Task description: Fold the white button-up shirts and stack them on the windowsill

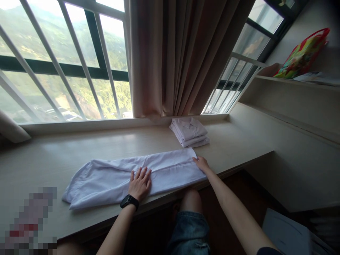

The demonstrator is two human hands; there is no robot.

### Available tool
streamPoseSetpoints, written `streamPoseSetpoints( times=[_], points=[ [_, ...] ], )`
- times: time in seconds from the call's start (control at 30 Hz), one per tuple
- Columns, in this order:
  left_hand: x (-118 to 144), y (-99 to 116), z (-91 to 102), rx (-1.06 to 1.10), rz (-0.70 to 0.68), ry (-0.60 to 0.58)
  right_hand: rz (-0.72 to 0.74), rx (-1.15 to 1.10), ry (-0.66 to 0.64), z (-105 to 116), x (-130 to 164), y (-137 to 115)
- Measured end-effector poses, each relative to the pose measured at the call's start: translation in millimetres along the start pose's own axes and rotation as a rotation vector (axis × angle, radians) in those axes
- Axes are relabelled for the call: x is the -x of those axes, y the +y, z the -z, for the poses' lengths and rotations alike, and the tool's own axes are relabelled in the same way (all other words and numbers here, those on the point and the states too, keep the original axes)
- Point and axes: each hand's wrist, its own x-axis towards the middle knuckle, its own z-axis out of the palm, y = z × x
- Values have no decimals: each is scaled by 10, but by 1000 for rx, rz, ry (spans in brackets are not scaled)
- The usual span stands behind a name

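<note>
You are partway through folding the long white cotton garment (132,175) that lies stretched lengthwise across the pale wooden counter (53,156) under the window. It already looks folded into a narrow band, so the step in hand seems to be flattening and squaring that band before it is folded across its length.

Your left hand (140,183) lies flat on the middle of the cloth, fingers spread wide and palm down, pressing rather than gripping; a black wristwatch (129,201) sits on that wrist. Your right hand (202,164) rests at the garment's right end, fingers extended and loosely open, fingertips touching the edge of the fabric near its far corner. Whether it pinches the hem, the picture does not show clearly.

Judging from this, the next move calls for a firm hold on one end while the flat hand keeps the middle from sliding, so the layers stay aligned.

Just behind the right end, near but apart, sits a small stack of folded white shirts (189,132), below the brown pleated curtain (183,53).
</note>
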Motion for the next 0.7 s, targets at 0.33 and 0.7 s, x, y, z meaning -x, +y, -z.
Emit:
streamPoseSetpoints(
  times=[0.33,0.7],
  points=[
    [48,15,-13,11,5,-3,184,50,-13,734,-7,-945],
    [71,-59,-101,58,-11,19,569,54,-120,-105,1143,-2972]
  ],
)
